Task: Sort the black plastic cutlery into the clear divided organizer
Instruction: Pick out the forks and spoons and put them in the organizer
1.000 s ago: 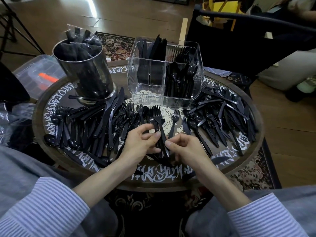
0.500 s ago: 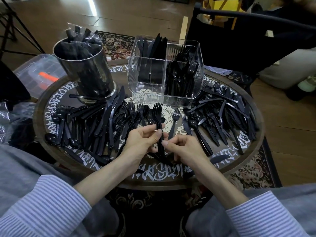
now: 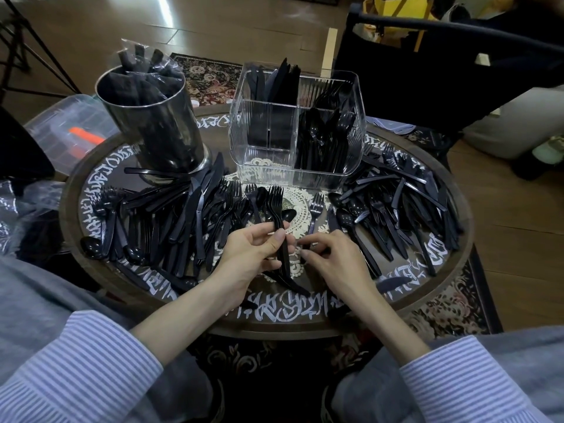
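Left hand: we saw its grip clamped on a small stack of black plastic forks, thumb over the handles, tines pointing toward the organizer.
Right hand: its fingertips were curled down at the handle end of a single black plastic fork lying on the lace doily; we could not tell whether the grip had closed on it.
Cutlery: loose black knives, forks and spoons lay heaped on both sides of the round lettered tabletop.
Clear divided plastic organizer: it stood at the far centre, knives upright in a rear compartment, forks and spoons at right, near-left compartment bare.
Handling: we judged the pieces light, stiff, smooth and prone to slide when stacked; take hold at mid-handle.
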